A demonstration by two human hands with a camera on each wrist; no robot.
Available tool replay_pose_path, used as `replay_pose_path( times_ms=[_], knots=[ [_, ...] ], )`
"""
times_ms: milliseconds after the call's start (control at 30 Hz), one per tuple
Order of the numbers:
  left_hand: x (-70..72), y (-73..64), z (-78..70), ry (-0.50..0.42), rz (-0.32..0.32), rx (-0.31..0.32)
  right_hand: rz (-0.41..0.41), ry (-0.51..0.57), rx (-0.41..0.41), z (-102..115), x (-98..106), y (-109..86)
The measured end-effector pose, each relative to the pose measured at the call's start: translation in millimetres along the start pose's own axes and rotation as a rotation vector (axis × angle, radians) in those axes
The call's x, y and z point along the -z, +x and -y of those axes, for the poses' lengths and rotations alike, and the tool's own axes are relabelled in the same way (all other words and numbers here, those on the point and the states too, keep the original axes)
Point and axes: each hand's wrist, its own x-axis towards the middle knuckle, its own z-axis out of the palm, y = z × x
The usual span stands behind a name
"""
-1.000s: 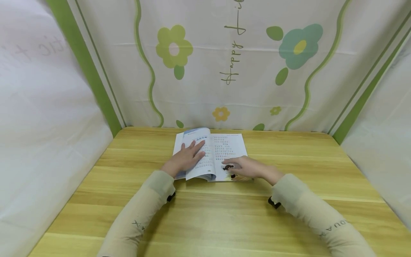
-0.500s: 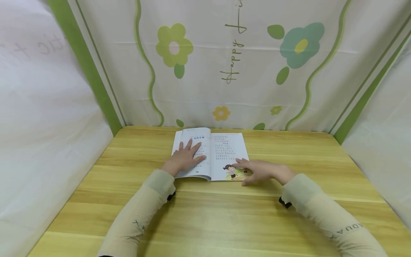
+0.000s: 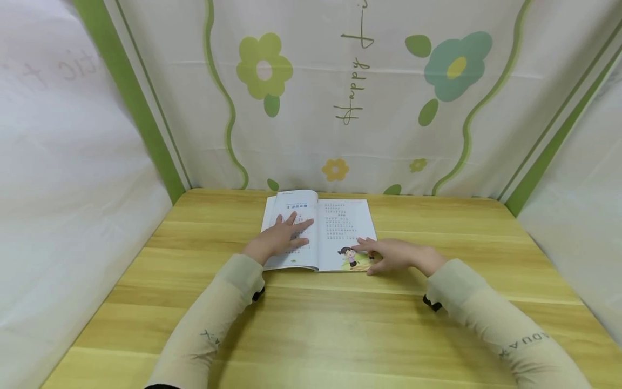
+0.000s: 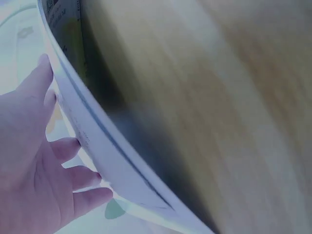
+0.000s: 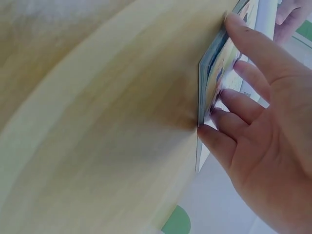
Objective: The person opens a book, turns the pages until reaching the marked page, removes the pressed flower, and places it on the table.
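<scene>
An open book lies on the wooden table, with printed text on both pages and a cartoon girl low on the right page. Across the left page my left hand rests with fingers spread. In the left wrist view those fingertips touch the curved page. My right hand lies at the lower right corner of the book, covering part of the picture. The right wrist view shows its fingers on the page and the thumb at the book's near edge.
The wooden table extends in front of the book and to both sides. Behind it hangs a white curtain printed with flowers. Further white fabric walls stand at left and right.
The lifted left page has settled flatter beneath my left hand. My right hand has moved right, from over the picture to the page's corner, uncovering the cartoon girl.
</scene>
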Motion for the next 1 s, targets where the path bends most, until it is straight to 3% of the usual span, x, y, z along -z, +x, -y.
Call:
replay_pose_path(
  times_ms=[733, 1000],
  knots=[
    [3.2, -2.3, -1.3, -0.086, 0.022, -0.010, 0.064, -0.035, -0.021, -3, 11, 3.5],
    [3.0, -2.4, -0.4, -0.091, 0.029, 0.001, 0.062, -0.009, -0.067, -2, 18, 1.0]
  ],
)
